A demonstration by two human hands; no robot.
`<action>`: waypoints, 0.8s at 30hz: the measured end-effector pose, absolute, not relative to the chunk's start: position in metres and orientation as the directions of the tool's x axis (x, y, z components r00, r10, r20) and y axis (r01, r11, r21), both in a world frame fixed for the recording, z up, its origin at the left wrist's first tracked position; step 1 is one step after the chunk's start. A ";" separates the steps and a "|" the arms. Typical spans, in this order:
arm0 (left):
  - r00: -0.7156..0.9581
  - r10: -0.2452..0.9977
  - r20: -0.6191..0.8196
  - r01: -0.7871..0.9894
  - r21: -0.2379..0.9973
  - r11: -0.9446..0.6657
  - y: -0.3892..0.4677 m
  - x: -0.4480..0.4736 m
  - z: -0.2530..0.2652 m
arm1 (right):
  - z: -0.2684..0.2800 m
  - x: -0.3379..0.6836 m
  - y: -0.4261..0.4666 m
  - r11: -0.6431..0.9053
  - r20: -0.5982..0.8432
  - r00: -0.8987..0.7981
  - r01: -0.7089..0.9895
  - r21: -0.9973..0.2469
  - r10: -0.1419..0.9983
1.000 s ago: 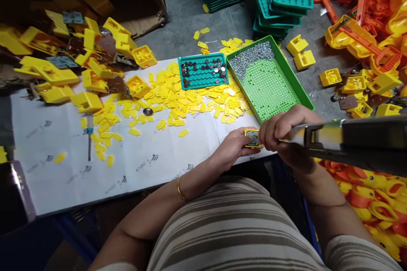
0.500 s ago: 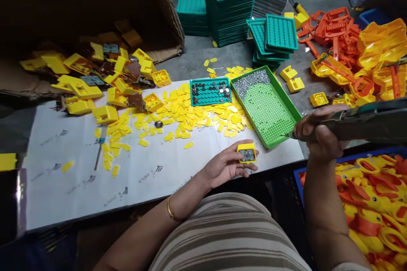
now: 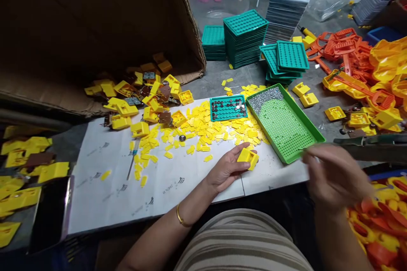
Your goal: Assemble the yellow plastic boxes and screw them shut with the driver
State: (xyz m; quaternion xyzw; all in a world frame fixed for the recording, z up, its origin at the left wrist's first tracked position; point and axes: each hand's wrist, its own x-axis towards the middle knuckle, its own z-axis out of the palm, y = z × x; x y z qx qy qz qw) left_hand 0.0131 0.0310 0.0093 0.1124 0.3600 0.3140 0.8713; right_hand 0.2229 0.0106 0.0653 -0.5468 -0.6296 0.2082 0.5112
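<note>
My left hand grips a small yellow plastic housing between thumb and fingers, above the front edge of the white-covered table. A recess shows on the housing's upward face. Closed around a dark electric screwdriver, my right hand is smeared by motion. The tool's body runs off to the right, and its thin tip lies near the front right corner of a green perforated tray. Small silver screws are heaped at that tray's far end. Beside it, a teal tray carries button cells.
Loose yellow flat pieces cover the middle of the table. Yellow housings spill from a cardboard box. Stacked teal trays stand behind. Orange handles lie at right; a blue-handled screwdriver and phone are left.
My left hand has turned the housing, so its grey inner side no longer shows. My right hand has moved and blurred. The whole view has shifted, showing more at the left and back.
</note>
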 end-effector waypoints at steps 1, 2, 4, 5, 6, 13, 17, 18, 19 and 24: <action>0.551 0.632 -0.545 -0.453 0.441 0.775 0.033 0.012 0.010 | 0.061 0.211 0.028 0.349 0.443 0.067 0.515 -0.783 0.894; 0.562 0.637 -0.528 -0.440 0.461 0.771 0.036 0.010 0.011 | 0.056 0.199 0.048 0.368 0.433 -0.047 0.615 -0.697 0.900; 0.576 0.654 -0.490 -0.424 0.504 0.752 0.039 0.006 0.011 | 0.046 0.180 0.091 0.341 0.289 -0.212 0.775 -0.532 0.934; 0.577 0.664 -0.476 -0.420 0.524 0.741 0.040 0.004 0.010 | 0.041 0.172 0.109 0.331 0.194 -0.271 0.830 -0.449 0.943; 0.576 0.672 -0.465 -0.417 0.540 0.731 0.041 0.001 0.009 | 0.037 0.165 0.124 0.325 0.122 -0.301 0.871 -0.368 0.946; 0.605 0.676 -0.420 -0.446 0.525 0.725 0.047 -0.012 0.002 | 0.022 0.147 0.149 0.377 -0.109 -0.391 0.917 -0.132 0.914; 0.613 0.666 -0.424 -0.441 0.516 0.734 0.048 -0.014 0.003 | 0.028 0.150 0.152 0.367 -0.150 -0.381 0.923 -0.113 0.912; 0.615 0.663 -0.427 -0.436 0.516 0.737 0.047 -0.015 0.003 | 0.031 0.149 0.153 0.359 -0.145 -0.376 0.924 -0.132 0.915; 0.617 0.661 -0.428 -0.433 0.517 0.739 0.047 -0.015 0.003 | 0.033 0.147 0.155 0.344 -0.133 -0.370 0.921 -0.182 0.920; 0.632 0.650 -0.422 -0.421 0.517 0.745 0.046 -0.014 0.005 | 0.029 0.121 0.172 0.155 -0.134 -0.328 0.720 -0.677 0.935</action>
